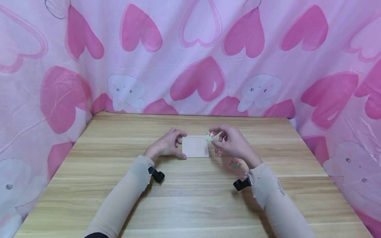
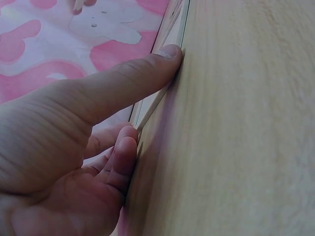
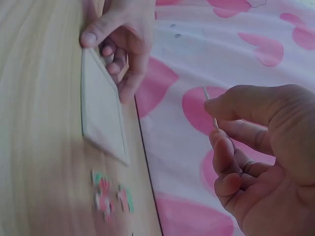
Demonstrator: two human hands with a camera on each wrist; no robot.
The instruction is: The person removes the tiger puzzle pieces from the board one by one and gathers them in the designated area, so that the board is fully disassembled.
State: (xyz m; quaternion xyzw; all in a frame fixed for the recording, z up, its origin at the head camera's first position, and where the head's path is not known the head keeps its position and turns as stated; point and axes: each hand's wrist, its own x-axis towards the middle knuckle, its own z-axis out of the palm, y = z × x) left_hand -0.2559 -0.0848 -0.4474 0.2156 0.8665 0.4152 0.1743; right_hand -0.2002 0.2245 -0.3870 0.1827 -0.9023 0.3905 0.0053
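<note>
A shallow pale puzzle tray [image 1: 194,147] with a raised rim lies flat on the table. My left hand [image 1: 166,145] holds its left side, thumb at the near corner and fingers at the far one; the left wrist view shows the thumb [image 2: 140,76] on the tray's edge. Above the tray's right side, my right hand [image 1: 233,142] pinches a thin green puzzle piece [image 1: 209,137] between thumb and fingers. In the right wrist view that piece [image 3: 205,94] appears edge-on, so its picture is hidden. Beneath the right hand lies a red-and-white puzzle piece [image 1: 218,152].
Nearer to me, a red-and-green piece [image 1: 235,164] lies on the wooden table [image 1: 190,205] beside the right wrist. The right wrist view shows loose pieces [image 3: 104,200] close to the tray. A pink heart-patterned curtain [image 1: 196,79] borders the table's back and sides.
</note>
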